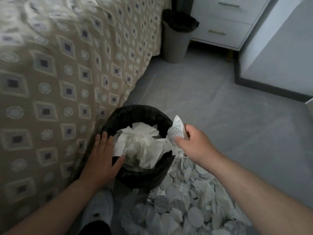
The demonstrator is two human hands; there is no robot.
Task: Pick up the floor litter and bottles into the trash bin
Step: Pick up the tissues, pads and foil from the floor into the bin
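A heap of paper bits (186,200) lay on the floor (211,107) closest, just beside the trash bin (135,111). The left hand (103,155) rested flat on the bin's left rim, fingers straight, holding nothing. The right hand (194,143) pinched a paper scrap (177,131) at the bin's right rim. The scrap stood up tall. The bin's mouth lay just to its left, stuffed with white paper (140,143). Another bin (176,41) stood far off.
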